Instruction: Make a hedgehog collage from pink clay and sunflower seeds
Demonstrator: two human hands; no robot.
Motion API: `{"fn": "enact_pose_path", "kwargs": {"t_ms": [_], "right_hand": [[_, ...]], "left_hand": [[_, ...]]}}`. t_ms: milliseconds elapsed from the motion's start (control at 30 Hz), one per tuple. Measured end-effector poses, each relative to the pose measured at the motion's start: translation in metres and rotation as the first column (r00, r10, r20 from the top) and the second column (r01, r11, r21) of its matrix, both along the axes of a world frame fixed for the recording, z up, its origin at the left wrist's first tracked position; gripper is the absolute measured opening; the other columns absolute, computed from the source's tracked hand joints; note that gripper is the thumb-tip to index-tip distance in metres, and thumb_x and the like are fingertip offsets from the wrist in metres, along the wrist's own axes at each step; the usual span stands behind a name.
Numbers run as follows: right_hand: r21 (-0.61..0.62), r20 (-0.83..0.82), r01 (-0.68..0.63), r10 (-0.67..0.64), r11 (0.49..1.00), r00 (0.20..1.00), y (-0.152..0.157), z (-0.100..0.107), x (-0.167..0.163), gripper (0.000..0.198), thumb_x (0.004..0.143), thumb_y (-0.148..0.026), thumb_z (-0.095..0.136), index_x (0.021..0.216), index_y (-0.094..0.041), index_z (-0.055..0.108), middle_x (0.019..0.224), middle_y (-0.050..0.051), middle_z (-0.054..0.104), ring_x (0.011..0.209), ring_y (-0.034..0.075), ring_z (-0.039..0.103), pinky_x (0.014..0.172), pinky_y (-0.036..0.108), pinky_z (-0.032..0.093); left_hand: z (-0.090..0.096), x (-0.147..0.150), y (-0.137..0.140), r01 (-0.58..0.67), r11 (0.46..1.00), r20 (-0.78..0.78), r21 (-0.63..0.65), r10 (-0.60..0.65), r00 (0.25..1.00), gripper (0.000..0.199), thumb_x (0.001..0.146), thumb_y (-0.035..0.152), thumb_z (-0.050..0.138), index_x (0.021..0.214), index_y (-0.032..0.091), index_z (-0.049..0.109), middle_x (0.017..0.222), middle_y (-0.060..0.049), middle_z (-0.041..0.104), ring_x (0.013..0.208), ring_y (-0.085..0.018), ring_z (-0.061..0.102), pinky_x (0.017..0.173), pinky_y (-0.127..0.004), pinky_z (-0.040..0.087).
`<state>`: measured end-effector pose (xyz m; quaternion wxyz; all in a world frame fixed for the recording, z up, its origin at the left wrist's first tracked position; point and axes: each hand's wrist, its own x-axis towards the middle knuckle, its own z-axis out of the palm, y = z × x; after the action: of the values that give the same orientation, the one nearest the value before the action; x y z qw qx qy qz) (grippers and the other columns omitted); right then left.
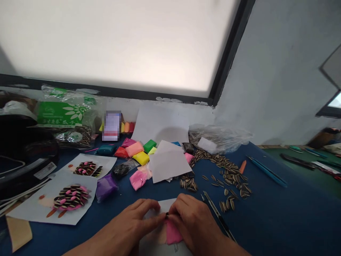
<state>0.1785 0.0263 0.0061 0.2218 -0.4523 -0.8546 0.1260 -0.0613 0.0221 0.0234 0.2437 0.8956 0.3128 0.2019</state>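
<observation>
A sheet of white paper [150, 243] lies in front of me with a flattened piece of pink clay [173, 233], a pale patch beside it and a small pencil drawing below. My right hand [195, 220] is closed over the clay, its thumb and fingers pinching a small dark sunflower seed [167, 214] at the clay's upper edge. From the left, the thumb of my left hand [140, 217] reaches to the same seed. Its index finger arches above, apart from the thumb. The fingers of my right hand partly hide the seed and the clay.
Loose sunflower seeds [230, 169] spread at the right, near a utility knife [217, 211] and blue tweezers [268, 172]. Coloured clay packets [134, 149] and white paper pieces [170, 161] lie behind. Left are two seed-and-clay hedgehog pictures [87, 209] and a purple packet [106, 188].
</observation>
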Motion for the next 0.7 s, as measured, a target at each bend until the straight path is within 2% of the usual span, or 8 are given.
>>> {"fn": "enact_pose_path", "kwargs": {"t_ms": [200,467,600,700], "right_hand": [[-0.011,0.024,-0.002,0.003,1.0,1.0,0.0,0.0,-0.001,0.016,0.089,-0.003,0.06,0.083,-0.017,0.064,0.082,0.004,0.068,0.075,0.02,0.065,0.065,0.031,0.043],[-0.031,0.036,0.016,-0.015,0.999,0.999,-0.002,0.006,0.0,0.016,0.088,-0.004,0.061,0.082,-0.018,0.066,0.083,0.005,0.068,0.076,0.021,0.066,0.065,0.031,0.044],[-0.007,0.012,0.013,-0.013,1.0,1.0,-0.002,0.017,0.007,0.014,0.093,-0.01,0.058,0.087,-0.019,0.067,0.089,0.006,0.069,0.077,0.021,0.067,0.066,0.031,0.046],[0.037,-0.035,0.072,-0.071,0.997,0.997,0.006,0.022,0.017,0.022,0.097,-0.008,0.047,0.097,-0.018,0.067,0.094,0.008,0.07,0.08,0.022,0.068,0.068,0.032,0.049]], "left_hand": [[-0.003,0.001,0.0,0.011,1.0,-0.034,-0.003,-0.011,0.999,0.08,0.072,0.001,0.055,0.144,0.035,0.055,0.144,-0.006,0.06,0.127,-0.03,0.06,0.11,-0.038,0.045],[-0.004,-0.003,-0.003,0.036,0.998,-0.012,0.057,-0.035,0.999,0.083,0.071,-0.002,0.051,0.145,0.035,0.052,0.144,-0.006,0.06,0.127,-0.029,0.06,0.109,-0.037,0.046],[0.002,-0.005,-0.001,0.05,0.998,0.026,0.041,-0.051,0.998,0.077,0.073,0.0,0.051,0.142,0.034,0.054,0.14,-0.004,0.063,0.124,-0.027,0.063,0.108,-0.034,0.047],[0.003,-0.004,0.002,0.045,0.999,0.024,0.025,-0.045,0.999,0.077,0.075,0.0,0.05,0.144,0.034,0.053,0.14,-0.004,0.064,0.124,-0.027,0.063,0.107,-0.035,0.048]]}}
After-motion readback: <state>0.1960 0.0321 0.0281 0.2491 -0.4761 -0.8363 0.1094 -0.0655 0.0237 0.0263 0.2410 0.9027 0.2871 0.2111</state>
